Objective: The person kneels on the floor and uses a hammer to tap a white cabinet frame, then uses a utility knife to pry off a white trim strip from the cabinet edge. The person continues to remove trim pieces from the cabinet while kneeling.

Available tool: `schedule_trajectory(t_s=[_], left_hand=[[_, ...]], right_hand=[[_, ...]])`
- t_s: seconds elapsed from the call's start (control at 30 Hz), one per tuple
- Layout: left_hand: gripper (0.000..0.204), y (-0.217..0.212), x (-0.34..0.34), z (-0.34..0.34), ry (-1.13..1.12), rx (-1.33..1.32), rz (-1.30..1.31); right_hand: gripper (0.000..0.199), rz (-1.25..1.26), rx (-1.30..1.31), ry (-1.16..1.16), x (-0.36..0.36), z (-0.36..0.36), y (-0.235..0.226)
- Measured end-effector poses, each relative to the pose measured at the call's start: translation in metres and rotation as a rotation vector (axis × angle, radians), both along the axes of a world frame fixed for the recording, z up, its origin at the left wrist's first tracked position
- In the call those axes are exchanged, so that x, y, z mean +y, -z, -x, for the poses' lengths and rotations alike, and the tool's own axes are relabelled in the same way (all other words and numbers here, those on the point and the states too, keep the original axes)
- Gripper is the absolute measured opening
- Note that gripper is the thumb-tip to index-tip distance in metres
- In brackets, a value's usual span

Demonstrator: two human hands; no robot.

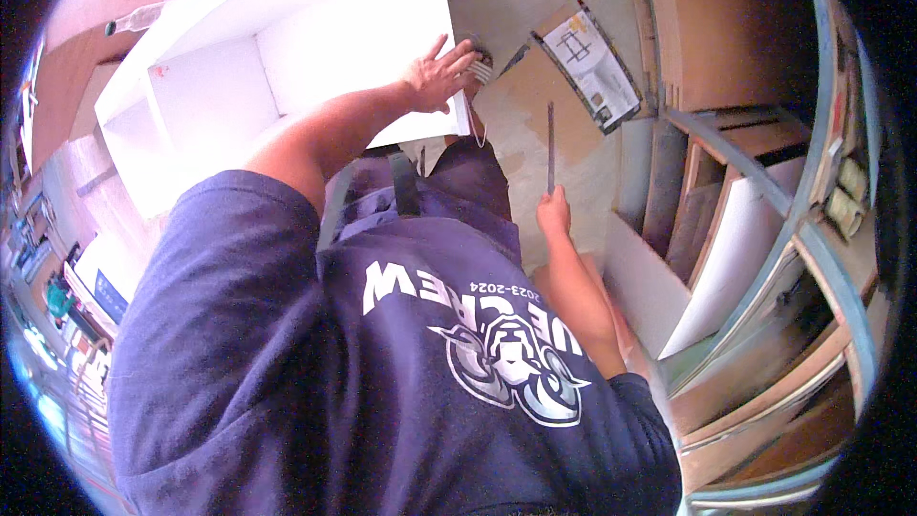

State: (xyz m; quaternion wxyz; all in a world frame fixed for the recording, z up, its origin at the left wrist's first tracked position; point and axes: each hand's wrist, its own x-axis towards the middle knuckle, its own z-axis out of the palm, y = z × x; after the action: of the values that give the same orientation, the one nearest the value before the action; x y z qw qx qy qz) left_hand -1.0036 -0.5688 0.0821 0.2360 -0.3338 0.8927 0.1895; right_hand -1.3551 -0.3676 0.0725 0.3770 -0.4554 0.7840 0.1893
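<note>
My left hand (pixel 439 75) lies flat, fingers spread, on the edge of a white cabinet panel (pixel 353 48), part of a white shelf unit (pixel 201 105) lying on its side. My right hand (pixel 553 211) is closed around the lower end of a thin metal rod-like tool (pixel 550 145) that points up and away from me. A grey brush-like object (pixel 480 64) sits just beyond the left fingertips. My dark blue shirt fills the lower middle of the view.
A flat piece of cardboard (pixel 535 96) and a printed sheet (pixel 597 67) lie on the floor ahead. Wooden and white boards (pixel 735 239) lean stacked at the right. A cluttered work area (pixel 67 296) shows at far left.
</note>
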Motion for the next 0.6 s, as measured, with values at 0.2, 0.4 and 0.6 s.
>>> schedule_trajectory(t_s=[0.2, 0.4, 0.6], left_hand=[[0.077, 0.017, 0.038, 0.03, 0.008, -0.103, 0.024], [0.052, -0.017, 0.087, 0.073, -0.214, 0.043, -0.072], [0.027, -0.063, 0.13, 0.057, -0.512, 0.232, -0.034]], right_hand=[[0.027, -0.066, 0.036, 0.021, -0.012, 0.077, 0.004], [0.031, -0.09, -0.148, -0.099, -0.064, 0.093, 0.003], [0.04, 0.034, -0.187, -0.452, -0.119, 0.085, -0.003]])
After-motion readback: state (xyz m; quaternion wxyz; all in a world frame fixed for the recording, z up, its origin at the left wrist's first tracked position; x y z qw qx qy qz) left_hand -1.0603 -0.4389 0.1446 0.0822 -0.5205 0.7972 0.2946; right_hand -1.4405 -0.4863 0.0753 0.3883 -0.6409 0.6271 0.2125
